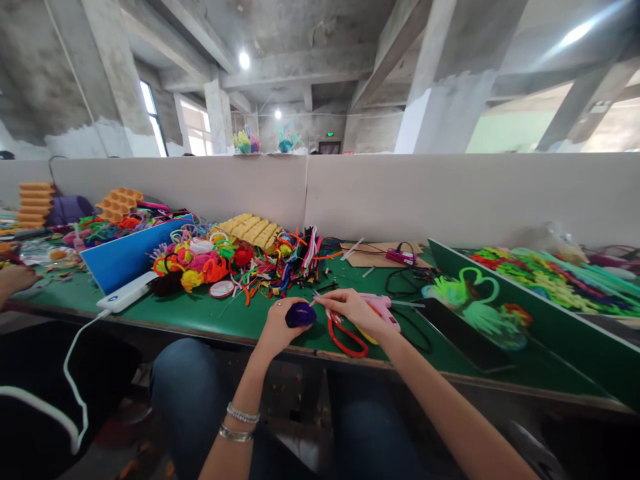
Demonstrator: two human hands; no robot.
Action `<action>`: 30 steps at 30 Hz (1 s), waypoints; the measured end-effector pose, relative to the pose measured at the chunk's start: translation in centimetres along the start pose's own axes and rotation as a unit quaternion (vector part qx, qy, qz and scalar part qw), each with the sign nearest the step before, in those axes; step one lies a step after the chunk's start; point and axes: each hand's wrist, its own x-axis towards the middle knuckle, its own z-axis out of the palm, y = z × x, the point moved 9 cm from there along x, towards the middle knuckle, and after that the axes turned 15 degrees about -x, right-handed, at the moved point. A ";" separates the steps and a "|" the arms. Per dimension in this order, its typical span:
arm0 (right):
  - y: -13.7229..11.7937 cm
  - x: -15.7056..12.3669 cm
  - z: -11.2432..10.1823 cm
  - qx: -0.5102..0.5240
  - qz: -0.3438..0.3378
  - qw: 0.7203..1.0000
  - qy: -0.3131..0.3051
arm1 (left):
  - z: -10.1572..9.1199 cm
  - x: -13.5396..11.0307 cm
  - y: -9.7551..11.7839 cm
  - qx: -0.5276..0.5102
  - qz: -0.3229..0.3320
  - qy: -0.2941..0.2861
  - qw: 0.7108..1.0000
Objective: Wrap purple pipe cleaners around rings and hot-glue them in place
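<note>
My left hand (279, 327) is closed around a dark purple fuzzy ball (301, 315) at the near edge of the green table (210, 315). My right hand (353, 309) is right beside it, fingers pinched on a thin pale stick whose tip touches the ball. Red-handled scissors (345, 337) lie under my right hand. A pink glue gun (383, 309) rests just past it.
A pile of coloured pipe cleaners and pompoms (225, 260) covers the table's middle. A blue board (127, 257) and white power bank (125, 293) lie left. Green fuzzy swans (470, 300) and a tray of fuzzy stems (550, 277) sit right. Another person's hand (15, 279) is far left.
</note>
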 end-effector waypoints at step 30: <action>-2.8 6.3 2.1 -0.495 -0.073 0.866 -0.022 | 1.3 -0.6 1.5 -0.135 -0.060 -0.082 0.986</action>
